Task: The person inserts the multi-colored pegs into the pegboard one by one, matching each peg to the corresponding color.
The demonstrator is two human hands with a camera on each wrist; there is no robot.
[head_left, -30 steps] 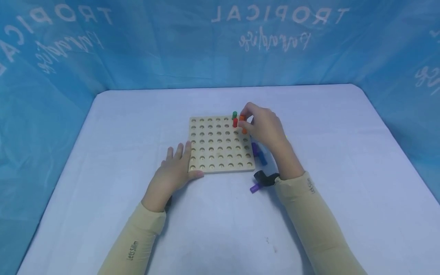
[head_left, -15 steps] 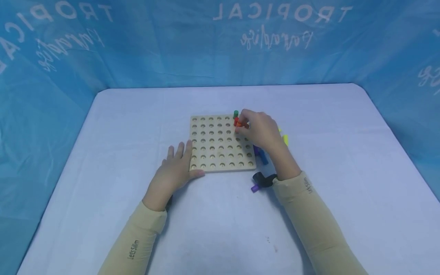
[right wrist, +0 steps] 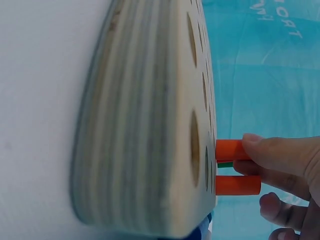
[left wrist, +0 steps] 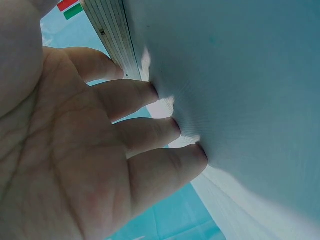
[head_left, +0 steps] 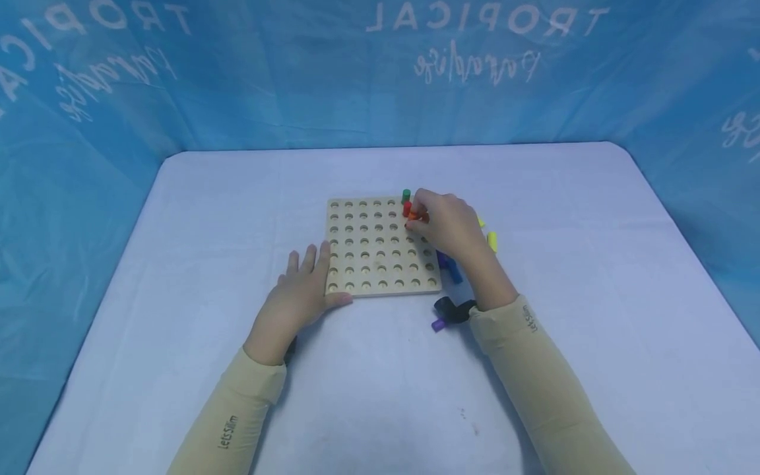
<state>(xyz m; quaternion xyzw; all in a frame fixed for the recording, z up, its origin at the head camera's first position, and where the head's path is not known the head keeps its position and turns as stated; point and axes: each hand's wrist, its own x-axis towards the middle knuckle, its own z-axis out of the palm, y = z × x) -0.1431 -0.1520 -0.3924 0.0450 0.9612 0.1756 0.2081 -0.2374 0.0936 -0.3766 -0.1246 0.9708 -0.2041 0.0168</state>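
Note:
A square wooden pegboard (head_left: 373, 262) with rows of round holes lies on the table. My left hand (head_left: 295, 293) rests at its left edge, fingers straight and spread, thumb along the near edge. At the far right part of the board, my right hand (head_left: 449, 223) pinches an orange peg (right wrist: 229, 149) between thumb and fingers, its lower end at the board's face. Just beside it, a second orange peg (right wrist: 237, 185) stands in the board. A red peg (head_left: 407, 209) and a green peg (head_left: 406, 196) stand upright near my right fingertips.
Loose on the table right of the board lie a blue peg (head_left: 454, 271), a purple peg (head_left: 442, 259) and a yellow peg (head_left: 492, 241). Another purple peg (head_left: 439, 324) lies by the black wrist camera (head_left: 454, 310). A blue printed curtain (head_left: 332, 99) surrounds the table's far side.
My right hand has come slightly nearer and left with the orange peg, down to the board beside the red peg. Yellow pegs show from behind the wrist. My left hand stays put.

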